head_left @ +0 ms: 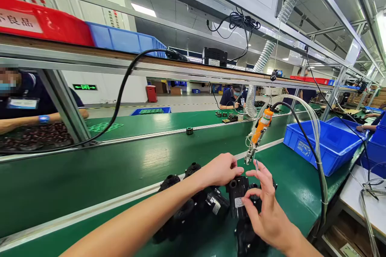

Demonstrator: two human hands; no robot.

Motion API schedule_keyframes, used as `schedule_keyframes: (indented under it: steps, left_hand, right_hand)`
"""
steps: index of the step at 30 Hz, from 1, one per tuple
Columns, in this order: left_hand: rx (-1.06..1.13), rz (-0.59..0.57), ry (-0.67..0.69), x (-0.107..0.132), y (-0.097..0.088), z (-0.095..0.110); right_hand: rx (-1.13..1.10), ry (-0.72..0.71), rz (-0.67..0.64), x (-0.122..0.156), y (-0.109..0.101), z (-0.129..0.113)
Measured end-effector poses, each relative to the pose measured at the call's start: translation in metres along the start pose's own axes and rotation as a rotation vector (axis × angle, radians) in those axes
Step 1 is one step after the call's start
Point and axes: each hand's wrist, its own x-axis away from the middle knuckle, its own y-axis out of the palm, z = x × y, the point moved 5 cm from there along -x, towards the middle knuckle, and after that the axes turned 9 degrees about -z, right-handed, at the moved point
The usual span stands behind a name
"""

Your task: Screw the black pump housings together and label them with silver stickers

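Note:
A black cylindrical motor-like unit point(238, 196) stands on the green bench in front of me, a small white label point(239, 202) on its side. My left hand point(223, 170) is closed, its curled fingers at the unit's upper end; the fingertips are partly hidden. At the label's right edge, the thumb and a finger of my right hand point(267, 202) pinch together. A thin grey-blue piece point(256, 165) shows by its raised fingers; I cannot tell what it is. More black units point(217, 202) lie close on the left, and another point(245, 235) sits nearer me.
An orange electric screwdriver point(261, 126) hangs just beyond my hands, with a black cable and clear hoses. To the right is a blue bin point(324, 144). A small dark ring part point(189, 130) rests on the farther green surface point(120, 168). Co-workers sit across the line.

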Motion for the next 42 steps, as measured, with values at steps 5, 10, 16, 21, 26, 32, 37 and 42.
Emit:
schedule_keyframes:
  steps: [5,10,16,21,26,32,37,42]
  left_hand:
    - [-0.064,0.024,0.006,0.006,0.0,0.005]
    - [-0.204,0.106,-0.016,0.006,0.002,0.018]
    - [-0.365,0.211,-0.114,-0.028,0.013,-0.004]
    - [-0.358,0.142,-0.094,-0.058,0.049,-0.029]
    - [-0.353,0.049,-0.039,-0.064,0.035,-0.061]
    - [-0.291,-0.016,-0.055,-0.047,-0.001,-0.118]
    - [-0.118,0.072,0.092,-0.035,0.011,-0.113]
    - [0.097,0.193,0.135,-0.025,-0.007,-0.091]
  right_hand:
    - [0.198,0.139,0.178,0.0,-0.01,0.011]
    - [0.354,0.265,0.142,-0.007,0.0,0.032]
    - [0.221,0.316,0.292,0.007,-0.008,0.034]
    - [0.172,0.324,0.36,0.021,-0.011,0.021]
    - [0.044,0.388,0.37,0.038,-0.018,0.029]
    - [-0.202,0.541,0.286,0.04,-0.019,0.05]
    - [-0.362,0.583,0.189,0.018,-0.004,0.061]
    - [-0.465,0.567,0.134,0.002,0.001,0.064]
